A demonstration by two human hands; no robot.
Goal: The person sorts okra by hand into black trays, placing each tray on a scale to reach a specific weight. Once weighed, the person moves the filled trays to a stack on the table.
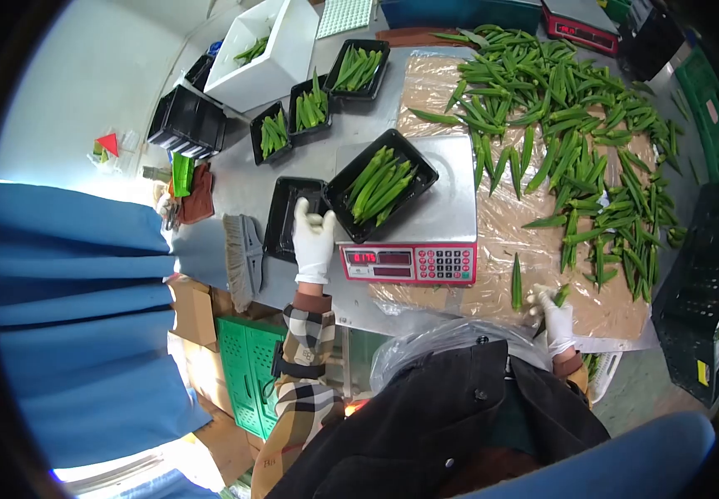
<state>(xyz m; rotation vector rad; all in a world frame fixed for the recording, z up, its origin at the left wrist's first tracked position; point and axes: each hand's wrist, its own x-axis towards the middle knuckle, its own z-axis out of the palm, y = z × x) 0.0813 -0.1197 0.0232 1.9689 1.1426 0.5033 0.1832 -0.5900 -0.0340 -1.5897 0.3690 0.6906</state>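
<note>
The step looks like weighing: the tray of okra (380,185) sits on the scale (426,233). The left hand (313,237), half closed, grips its edge. The right hand (556,318) pinches one okra pod (561,294), which probably must go into the tray.

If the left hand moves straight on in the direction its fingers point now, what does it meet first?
Most likely the black tray of okra on the scale. The left hand seems already to touch its near rim, though depth is unclear.
</note>
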